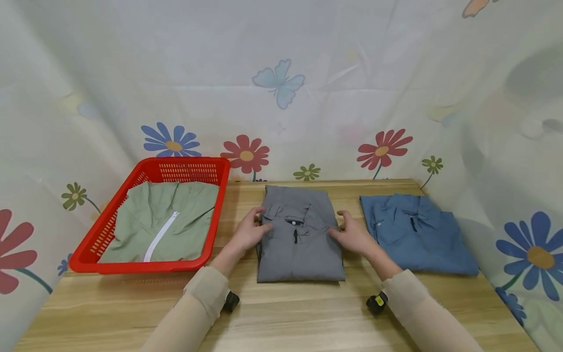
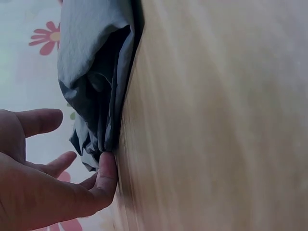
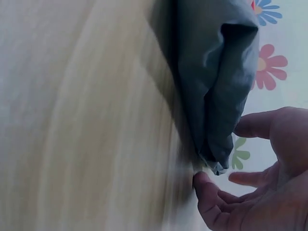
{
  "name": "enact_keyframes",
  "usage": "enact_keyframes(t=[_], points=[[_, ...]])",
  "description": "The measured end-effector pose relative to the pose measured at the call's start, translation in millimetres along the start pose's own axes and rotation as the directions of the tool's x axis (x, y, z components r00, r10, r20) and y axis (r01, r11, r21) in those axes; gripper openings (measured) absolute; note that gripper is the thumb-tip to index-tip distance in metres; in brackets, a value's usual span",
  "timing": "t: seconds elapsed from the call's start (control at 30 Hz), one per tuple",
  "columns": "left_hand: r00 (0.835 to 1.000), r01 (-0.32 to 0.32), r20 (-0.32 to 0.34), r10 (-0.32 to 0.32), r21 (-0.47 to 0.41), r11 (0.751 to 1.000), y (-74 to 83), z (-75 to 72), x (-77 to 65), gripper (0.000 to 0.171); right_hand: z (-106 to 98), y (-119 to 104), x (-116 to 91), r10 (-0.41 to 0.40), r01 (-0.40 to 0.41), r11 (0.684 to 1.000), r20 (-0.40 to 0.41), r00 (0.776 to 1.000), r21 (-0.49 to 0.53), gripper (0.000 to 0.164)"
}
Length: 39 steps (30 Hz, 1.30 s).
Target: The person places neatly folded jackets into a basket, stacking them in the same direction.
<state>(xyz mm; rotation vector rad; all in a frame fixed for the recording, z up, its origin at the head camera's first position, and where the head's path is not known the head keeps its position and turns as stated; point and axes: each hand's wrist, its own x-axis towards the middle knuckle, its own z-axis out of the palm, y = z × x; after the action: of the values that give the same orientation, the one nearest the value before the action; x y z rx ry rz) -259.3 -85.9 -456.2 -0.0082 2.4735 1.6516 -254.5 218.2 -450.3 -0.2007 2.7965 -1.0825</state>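
A folded grey jacket (image 1: 299, 259) lies on the table between both hands, its collar and short dark zip pull facing up. At its left edge is my left hand (image 1: 251, 230), thumb and fingers spread apart; in the left wrist view one fingertip (image 2: 108, 166) meets the bottom of the folded layers by the tabletop. My right hand (image 1: 354, 235) stands at the opposite edge. The right wrist view shows its thumb (image 3: 255, 125) right at the jacket's upper side, with the other fingers low by the tabletop and loosely bent. Neither hand grips the cloth.
On the left, a red plastic basket (image 1: 214, 230) holds a green jacket (image 1: 189, 210) with a white zip. A folded blue jacket (image 1: 422, 244) lies at the right of the wooden table (image 1: 303, 318). A flower-printed curtain (image 1: 281, 132) hangs behind and along both sides.
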Motion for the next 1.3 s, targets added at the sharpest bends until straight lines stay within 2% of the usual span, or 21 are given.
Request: enact_keyframes(t=[0.23, 0.47, 0.7, 1.1, 1.3], points=[[1.000, 0.001, 0.004, -0.001, 0.005, 1.000, 2.1, 0.9, 0.5, 0.058, 8, -4, 4, -0.037, 0.038, 0.998, -0.023, 0.999, 0.046, 0.064], [1.000, 0.011, 0.020, -0.011, -0.002, 1.000, 4.8, 3.5, 1.6, 0.060, 11, -7, 5, -0.034, 0.035, 0.995, -0.019, 0.999, 0.096, 0.064], [1.000, 0.022, 0.000, -0.022, -0.024, 0.999, 4.3, 5.2, 4.7, 0.060, 14, -8, 6, -0.052, 0.054, 0.994, -0.029, 0.998, 0.090, 0.063], [1.000, 0.007, -0.003, -0.007, -0.062, 0.998, 4.3, 8.8, 5.8, 0.055, 10, -9, 9, -0.002, -0.005, 0.976, 0.031, 1.000, 0.220, 0.064], [1.000, -0.009, -0.009, 0.008, -0.092, 0.996, 5.1, 10.7, 6.9, 0.056, 10, -7, 11, 0.015, -0.024, 0.966, 0.036, 0.999, 0.259, 0.064]])
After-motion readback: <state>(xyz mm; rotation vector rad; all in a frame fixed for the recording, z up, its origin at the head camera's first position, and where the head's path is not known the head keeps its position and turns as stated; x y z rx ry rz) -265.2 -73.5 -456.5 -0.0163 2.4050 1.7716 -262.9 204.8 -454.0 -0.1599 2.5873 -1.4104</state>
